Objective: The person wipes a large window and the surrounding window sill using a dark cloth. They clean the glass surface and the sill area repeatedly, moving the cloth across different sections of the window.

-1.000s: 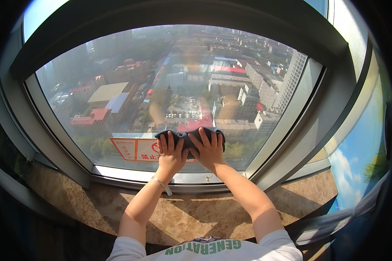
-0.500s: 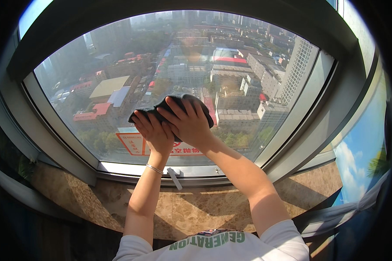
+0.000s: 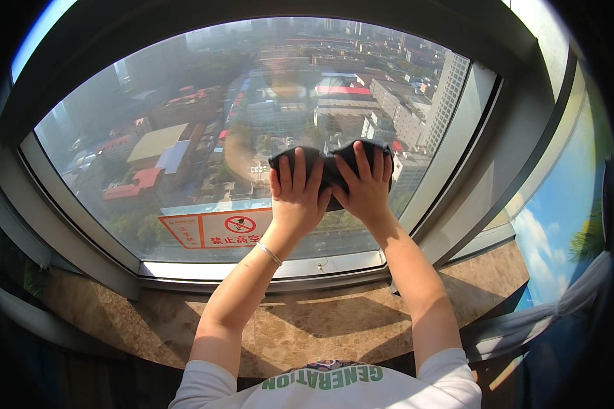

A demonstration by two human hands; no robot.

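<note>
A dark cloth point(image 3: 327, 176) lies pressed against the window glass point(image 3: 205, 150), low and right of the middle of the pane. My left hand point(image 3: 297, 202) holds the cloth's left part to the glass, its fingers spread and pointing up. Beside it, my right hand point(image 3: 367, 193) presses the right part, fingers also apart. The two thumbs come close together between the hands. Both palms are turned away and hidden. A thin bracelet point(image 3: 269, 252) circles my left wrist.
A red-and-white warning sticker point(image 3: 228, 226) sits low on the pane, left of my left forearm, which hides its right end. Thick grey frame bars point(image 3: 450, 163) border the glass. Below runs a brown marble sill point(image 3: 320, 317). A gathered pale curtain point(image 3: 559, 310) hangs at right.
Both hands and the cloth have moved right across the glass. The hands now stand more upright and side by side. More of the sticker shows. The view has shifted slightly.
</note>
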